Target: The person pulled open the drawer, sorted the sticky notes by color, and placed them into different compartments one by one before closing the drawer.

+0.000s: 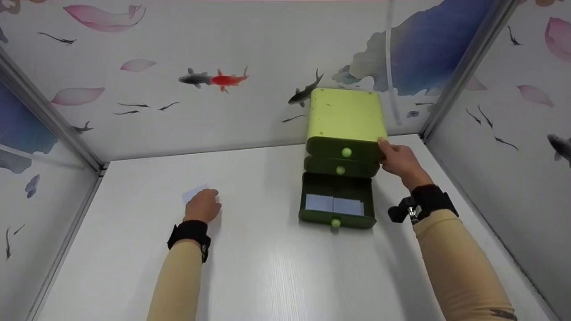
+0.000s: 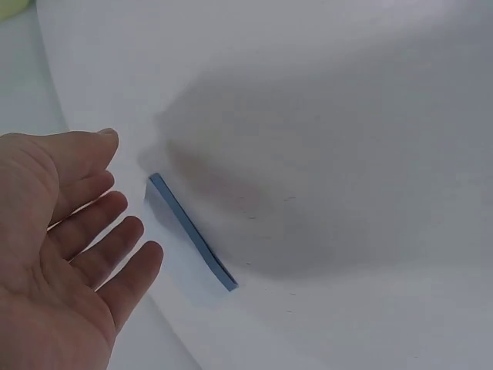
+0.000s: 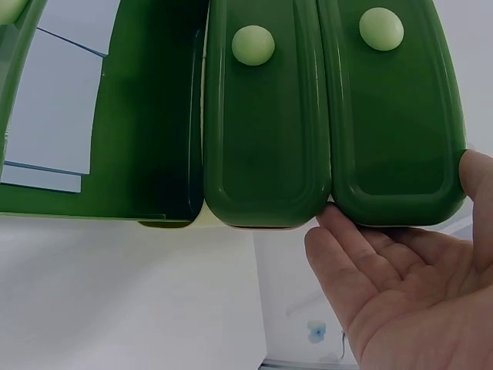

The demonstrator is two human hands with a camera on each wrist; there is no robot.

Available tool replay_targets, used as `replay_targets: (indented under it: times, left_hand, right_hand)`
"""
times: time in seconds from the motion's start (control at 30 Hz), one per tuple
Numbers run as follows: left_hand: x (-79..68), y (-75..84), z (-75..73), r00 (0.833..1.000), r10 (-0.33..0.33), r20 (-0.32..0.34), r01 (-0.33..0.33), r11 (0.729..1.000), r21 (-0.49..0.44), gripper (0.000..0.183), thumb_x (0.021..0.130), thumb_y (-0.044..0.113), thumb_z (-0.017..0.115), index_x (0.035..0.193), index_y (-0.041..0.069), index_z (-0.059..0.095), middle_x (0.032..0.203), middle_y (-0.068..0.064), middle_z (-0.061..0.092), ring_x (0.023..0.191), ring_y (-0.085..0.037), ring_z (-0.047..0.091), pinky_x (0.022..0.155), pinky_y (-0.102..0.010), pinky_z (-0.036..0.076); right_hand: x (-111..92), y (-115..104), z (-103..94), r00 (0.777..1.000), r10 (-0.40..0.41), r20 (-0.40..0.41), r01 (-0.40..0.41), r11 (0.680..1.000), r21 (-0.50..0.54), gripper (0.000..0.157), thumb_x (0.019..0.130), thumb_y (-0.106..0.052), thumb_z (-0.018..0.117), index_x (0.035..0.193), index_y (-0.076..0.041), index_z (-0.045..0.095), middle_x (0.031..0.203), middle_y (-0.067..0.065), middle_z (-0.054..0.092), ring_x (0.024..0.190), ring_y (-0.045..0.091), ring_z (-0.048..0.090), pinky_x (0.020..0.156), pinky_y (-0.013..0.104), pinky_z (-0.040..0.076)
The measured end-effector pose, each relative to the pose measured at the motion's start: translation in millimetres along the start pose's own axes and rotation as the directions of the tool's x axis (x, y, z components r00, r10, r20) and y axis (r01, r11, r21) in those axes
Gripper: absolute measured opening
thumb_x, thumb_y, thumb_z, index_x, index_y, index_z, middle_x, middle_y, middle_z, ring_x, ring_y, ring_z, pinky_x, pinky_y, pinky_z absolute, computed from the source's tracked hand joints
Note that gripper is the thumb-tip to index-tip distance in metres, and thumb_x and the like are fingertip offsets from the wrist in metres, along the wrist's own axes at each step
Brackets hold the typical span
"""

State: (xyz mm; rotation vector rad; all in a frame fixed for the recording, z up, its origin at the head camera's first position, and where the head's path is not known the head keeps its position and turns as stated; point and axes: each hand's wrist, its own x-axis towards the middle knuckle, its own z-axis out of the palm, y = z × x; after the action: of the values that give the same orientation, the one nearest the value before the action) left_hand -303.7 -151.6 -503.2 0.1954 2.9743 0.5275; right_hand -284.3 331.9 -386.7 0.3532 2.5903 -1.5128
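Observation:
A green cabinet [image 1: 347, 113] with three stacked drawers stands at the back right. Its bottom drawer [image 1: 336, 218] is pulled out, with pale-blue card stacks [image 1: 319, 203] lying inside. My right hand [image 1: 401, 161] grips the cabinet's right side at the top drawer [image 3: 397, 116], thumb at the upper corner and fingers along the side. On the left of the table lies a thin pale-blue stack of cards [image 1: 192, 193] with a darker blue edge, partly hidden in the head view. My left hand [image 1: 203, 206] is beside it, fingers loosely bent and apart from it in the left wrist view.
The white table [image 1: 258, 249] is bounded by printed panels at the back [image 1: 267, 40], left and right. Light-green round knobs [image 1: 335, 223] stick out from the drawer fronts. A metal corner post [image 1: 468, 67] rises behind the cabinet on the right.

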Motion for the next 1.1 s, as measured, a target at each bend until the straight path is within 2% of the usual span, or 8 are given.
replay_targets:
  times: [0.13, 0.4, 0.53, 0.67, 0.77, 0.87, 1.0, 1.1]
  left_hand:
    - [-2.8, -8.3, 0.6, 1.000, -0.023, -0.003, 0.023, 1.000, -0.001, 0.035, 0.092, 0.008, 0.057, 0.122, -0.009, 0.059, 0.120, -0.026, 0.063, 0.112, -0.040, 0.061, 0.095, -0.050, 0.050]
    - [-6.2, -14.2, 1.7, 0.999, -0.046, 0.020, 0.045, 0.997, 0.060, 0.025, 0.094, 0.009, 0.055, 0.110, -0.009, 0.061, 0.111, -0.026, 0.063, 0.102, -0.041, 0.062, 0.089, -0.051, 0.052]
    - [-2.8, -14.1, 1.7, 1.000, 0.001, 0.001, -0.001, 0.998, 0.056, 0.021, 0.093, 0.006, 0.055, 0.106, -0.007, 0.064, 0.108, -0.026, 0.066, 0.102, -0.041, 0.063, 0.089, -0.051, 0.052]
    - [0.4, -15.1, 5.1, 0.999, 0.031, -0.030, -0.029, 0.996, 0.083, 0.025, 0.094, 0.004, 0.055, 0.114, -0.005, 0.066, 0.110, -0.026, 0.066, 0.103, -0.040, 0.064, 0.088, -0.050, 0.054]
    - [2.7, -15.9, 6.7, 0.997, 0.057, -0.057, -0.050, 0.993, 0.112, 0.028, 0.093, 0.003, 0.057, 0.119, -0.003, 0.065, 0.112, -0.026, 0.065, 0.105, -0.041, 0.064, 0.088, -0.051, 0.054]
    - [4.5, -16.2, 5.1, 0.996, 0.063, -0.063, -0.056, 0.992, 0.110, 0.036, 0.090, 0.001, 0.061, 0.126, -0.003, 0.061, 0.121, -0.026, 0.063, 0.112, -0.041, 0.061, 0.094, -0.051, 0.052]
    - [5.6, -15.2, 1.2, 0.999, 0.037, 0.006, -0.037, 0.992, 0.119, 0.054, 0.085, 0.002, 0.066, 0.136, -0.008, 0.050, 0.138, -0.028, 0.053, 0.127, -0.043, 0.052, 0.106, -0.052, 0.044]
    - [6.2, -14.1, -0.5, 0.998, 0.027, 0.063, -0.036, 0.989, 0.145, 0.063, 0.085, 0.005, 0.067, 0.140, -0.010, 0.042, 0.144, -0.029, 0.045, 0.134, -0.043, 0.044, 0.112, -0.050, 0.038]
  right_hand:
    - [0, 0, 1.2, 1.000, 0.001, 0.011, -0.001, 1.000, 0.022, 0.085, 0.097, -0.063, 0.029, 0.151, 0.004, 0.026, 0.146, 0.027, 0.038, 0.122, 0.026, 0.048, 0.089, 0.017, 0.045]
    - [2, 1, 2.7, 1.000, 0.013, 0.024, -0.014, 0.999, 0.033, 0.087, 0.097, -0.064, 0.030, 0.152, 0.003, 0.025, 0.148, 0.027, 0.037, 0.128, 0.029, 0.046, 0.104, 0.029, 0.043]
    - [3, 2, 2.0, 1.000, 0.004, -0.005, -0.004, 1.000, 0.003, 0.086, 0.096, -0.065, 0.030, 0.146, 0.005, 0.037, 0.136, 0.024, 0.047, 0.112, 0.019, 0.054, 0.094, 0.023, 0.047]
    - [2, 2, 1.6, 1.000, 0.000, -0.018, -0.001, 1.000, -0.001, 0.083, 0.097, -0.063, 0.032, 0.141, 0.006, 0.043, 0.121, 0.016, 0.051, 0.090, 0.005, 0.053, 0.080, 0.015, 0.046]
    - [1, 2, 1.2, 1.000, 0.000, -0.013, 0.000, 1.000, 0.024, 0.083, 0.097, -0.062, 0.034, 0.144, 0.006, 0.040, 0.118, 0.014, 0.051, 0.089, 0.003, 0.052, 0.079, 0.013, 0.046]
    - [1, 1, 1.1, 1.000, 0.002, -0.020, -0.002, 1.000, 0.026, 0.082, 0.096, -0.063, 0.034, 0.141, 0.005, 0.043, 0.115, 0.012, 0.050, 0.090, 0.005, 0.052, 0.078, 0.013, 0.046]
    - [1, 0, 0.6, 1.000, 0.004, -0.023, -0.004, 1.000, 0.018, 0.081, 0.096, -0.063, 0.034, 0.136, 0.006, 0.046, 0.113, 0.011, 0.050, 0.090, 0.006, 0.053, 0.079, 0.014, 0.046]
    - [1, 0, -0.4, 1.000, 0.003, -0.022, -0.003, 1.000, 0.013, 0.080, 0.096, -0.063, 0.035, 0.135, 0.006, 0.047, 0.113, 0.011, 0.051, 0.089, 0.006, 0.052, 0.078, 0.014, 0.046]
